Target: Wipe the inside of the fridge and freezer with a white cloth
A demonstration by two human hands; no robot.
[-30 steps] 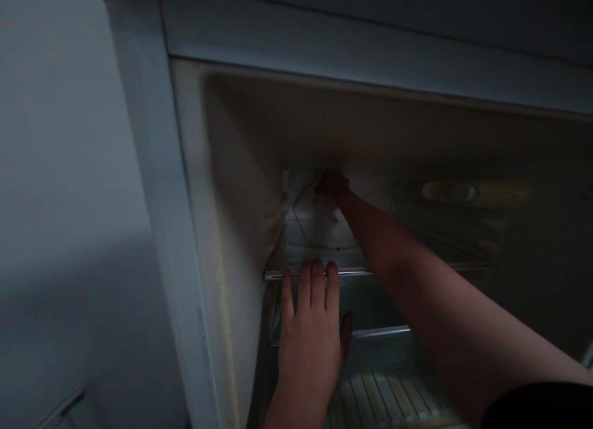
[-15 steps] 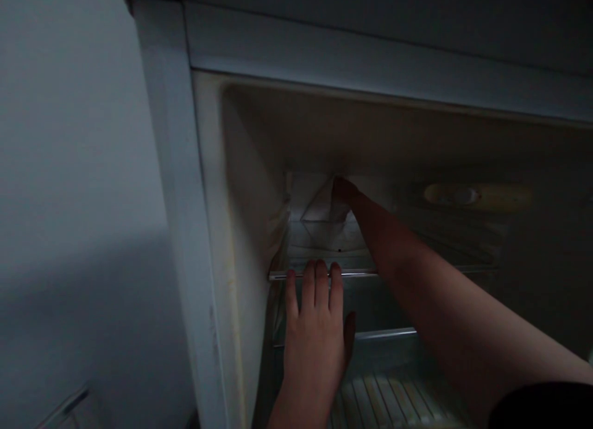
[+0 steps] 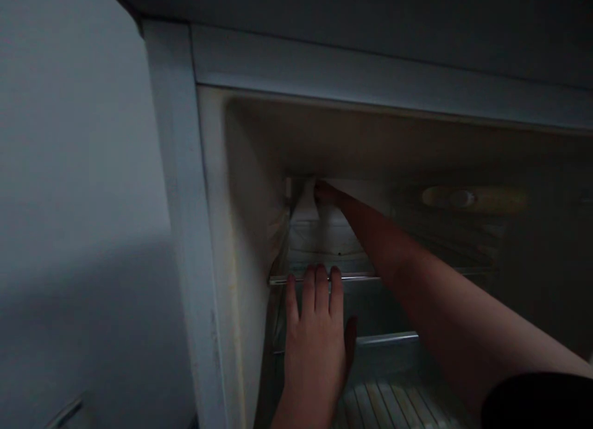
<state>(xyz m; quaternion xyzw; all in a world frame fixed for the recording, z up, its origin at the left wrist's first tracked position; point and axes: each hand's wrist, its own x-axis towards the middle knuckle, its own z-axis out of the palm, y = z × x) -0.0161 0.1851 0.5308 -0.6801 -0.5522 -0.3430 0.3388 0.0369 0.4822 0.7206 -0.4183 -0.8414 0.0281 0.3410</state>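
My right hand (image 3: 328, 194) reaches deep into a dim fridge, up against the top of its back wall. Its fingers are closed on a thin white cloth (image 3: 306, 204), which hangs down at their left; whether it is fabric or paper is hard to see. Fingers stretched and slightly apart, my left hand (image 3: 315, 336) rests its fingertips on the front edge of the upper glass shelf (image 3: 359, 276).
A yellowed lamp cover (image 3: 472, 198) sits on the back wall at the right. Lower down are a second shelf edge (image 3: 386, 339) and a ribbed bottom (image 3: 384, 404). The fridge's side frame (image 3: 183, 200) stands at the left, beside a pale wall (image 3: 78, 138).
My right hand has moved left along the back wall with the cloth. My left hand stays on the shelf edge. The view has shifted slightly.
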